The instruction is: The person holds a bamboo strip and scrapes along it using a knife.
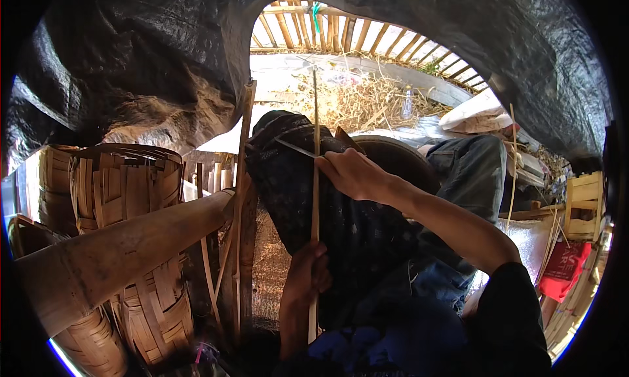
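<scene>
A long, thin bamboo strip (316,206) runs upright through the middle of the head view, from near my body out toward the light. My left hand (304,272) is closed around its nearer part. Farther along, my right hand (357,172) is closed on a knife (296,147) whose narrow blade juts out to the left and lies across the strip. The fingers hide the knife's handle. Beneath the strip, a dark cloth (282,187) covers my raised leg.
At left, a thick bamboo pole (131,252) slants past woven baskets (124,193). A tall stick (247,134) stands close to my left leg. Straw (367,105) and a clear bottle (407,103) lie ahead. A red bag (565,272) is at right; black sheeting (177,36) hangs overhead.
</scene>
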`<action>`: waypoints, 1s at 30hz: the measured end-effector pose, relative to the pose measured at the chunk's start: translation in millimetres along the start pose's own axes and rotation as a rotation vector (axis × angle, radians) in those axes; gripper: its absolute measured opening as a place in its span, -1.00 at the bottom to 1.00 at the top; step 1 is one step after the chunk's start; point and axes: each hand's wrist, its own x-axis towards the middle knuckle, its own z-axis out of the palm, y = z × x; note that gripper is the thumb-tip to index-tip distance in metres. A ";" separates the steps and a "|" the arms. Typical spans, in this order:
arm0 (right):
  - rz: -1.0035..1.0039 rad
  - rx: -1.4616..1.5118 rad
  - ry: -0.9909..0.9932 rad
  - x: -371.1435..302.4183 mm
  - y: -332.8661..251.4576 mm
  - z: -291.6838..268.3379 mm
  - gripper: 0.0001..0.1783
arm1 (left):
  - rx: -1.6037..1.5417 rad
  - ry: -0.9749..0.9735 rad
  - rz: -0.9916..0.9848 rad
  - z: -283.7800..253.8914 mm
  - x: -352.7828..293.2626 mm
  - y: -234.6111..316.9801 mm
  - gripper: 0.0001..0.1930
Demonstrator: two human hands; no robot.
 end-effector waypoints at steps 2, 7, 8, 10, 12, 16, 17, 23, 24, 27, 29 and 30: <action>0.033 0.186 -0.012 -4.5 -6.9 -14.0 -0.63 | -0.079 -0.038 0.021 -15.6 4.8 -2.0 -0.77; -0.033 0.191 -0.037 -37.1 -6.5 -23.7 -0.64 | -0.284 -0.258 0.039 -33.0 9.6 -7.2 -0.77; -0.052 0.161 -0.060 -41.3 -7.3 -25.2 -0.64 | -0.358 -0.291 0.031 -34.3 9.8 -8.9 -0.76; -0.051 0.134 -0.084 -46.9 -6.8 -24.2 -0.66 | -0.433 -0.319 0.018 -35.8 10.3 -10.2 -0.76; -0.051 0.106 -0.108 -48.3 -4.6 -21.5 -0.69 | -0.491 -0.355 -0.013 -37.3 11.5 -10.1 -0.75; -0.040 -0.003 -0.143 -45.3 -4.7 -10.4 -0.63 | -0.398 -0.270 -0.006 -27.2 7.9 -6.3 -0.75; -0.019 -0.009 -0.143 -44.5 -6.2 -6.5 -0.62 | -0.317 -0.198 -0.002 -23.3 6.6 -4.5 -0.75; -0.042 0.039 -0.040 -31.3 -5.0 10.6 -0.60 | -0.288 -0.130 -0.012 -22.7 7.7 -4.0 -0.70; -0.037 0.043 -0.047 -28.4 -4.9 13.3 -0.60 | -0.286 -0.107 -0.007 -22.0 7.5 -2.6 -0.69; -0.001 0.035 -0.027 -25.3 -2.8 16.2 -0.60 | -0.304 -0.157 -0.004 -21.8 6.6 -3.5 -0.68; 0.049 0.083 0.045 -17.4 -2.1 10.6 -0.60 | -0.310 -0.161 -0.015 -21.4 8.1 -1.9 -0.68; 0.053 0.087 0.039 -17.9 -2.5 8.1 -0.60 | -0.313 -0.173 -0.020 -21.8 8.3 -1.4 -0.68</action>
